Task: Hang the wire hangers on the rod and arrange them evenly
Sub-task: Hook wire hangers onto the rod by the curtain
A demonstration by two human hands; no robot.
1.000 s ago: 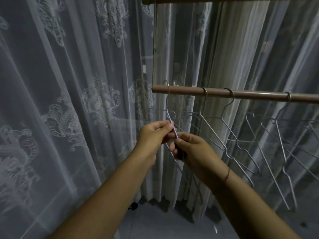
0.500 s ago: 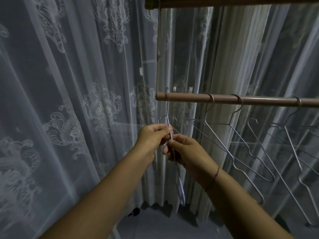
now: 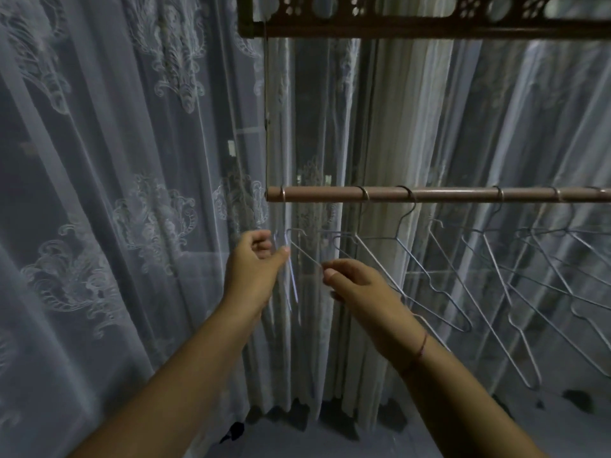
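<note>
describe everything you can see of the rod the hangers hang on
The rod is a smooth, round, pinkish-brown bar with a slight sheen, perhaps coated metal or plastic. It lies level in front of the sheer curtains, with its left end free and its right end running out of frame. A thin strip rises from its left end toward the brown frame above. Hooks of the wire hangers loop over it, unevenly spaced. The left hand and right hand are below it, not touching.
</note>
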